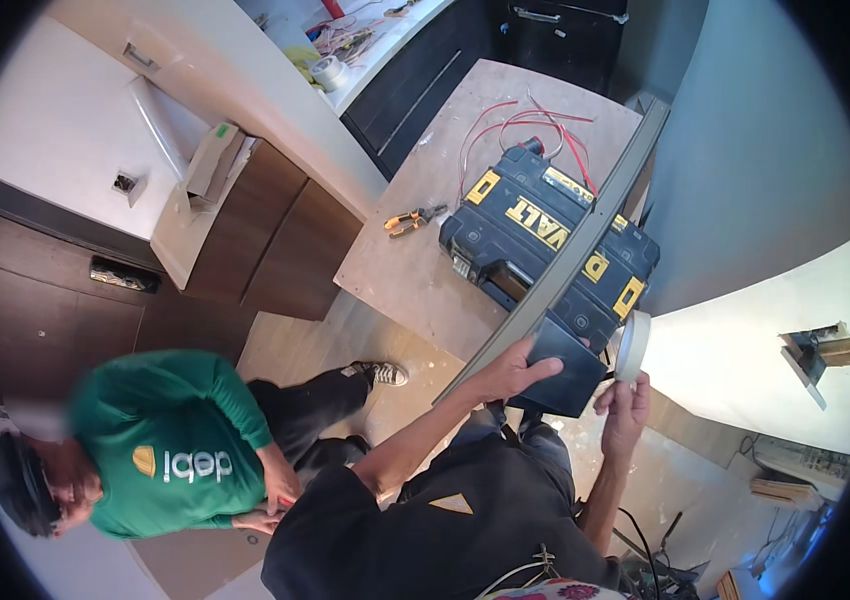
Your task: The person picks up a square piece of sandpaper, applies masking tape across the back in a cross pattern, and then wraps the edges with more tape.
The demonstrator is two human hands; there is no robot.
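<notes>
My left hand [513,374] is closed on a dark, flat rectangular piece [567,368], with the thumb lying across its face. In my right hand [627,410] a white, round, shallow ring-shaped piece [634,342] is pinched at its lower edge and held nearly edge-on. Its exact kind I cannot make out. Just beyond both hands, a black tool case [520,225] with yellow latches lies on a board-topped table [395,270]. A long grey strip [585,250] runs diagonally over the case, its near end passing beside my left hand.
Pliers [413,220] with orange-and-black handles and loose red wires [515,122] lie by the case. A co-worker in a green top [170,440] is at the left. Behind stands a cluttered white counter [385,55]. A curved wall [755,160] borders the right side.
</notes>
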